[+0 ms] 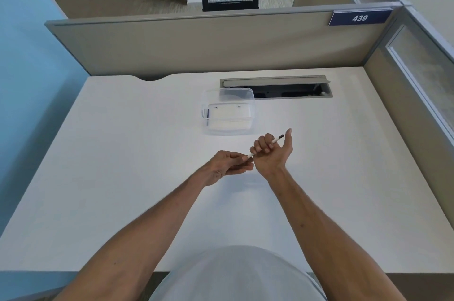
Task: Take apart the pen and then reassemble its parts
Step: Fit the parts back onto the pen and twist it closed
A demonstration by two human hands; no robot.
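While both hands' fingers clamp it, pen slants, dark tip up-right.

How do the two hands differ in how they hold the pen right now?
The right hand wraps curled fingers around the pen at mid-barrel, thumb stuck out; the left hand only pinches the near white end with its fingertips. The right hand sits farther from the body and higher in view; the left sits nearer and lower. The pen's dark tip pokes out past the right hand, away from the left. Both are bare, above the desk, gripping one pen.
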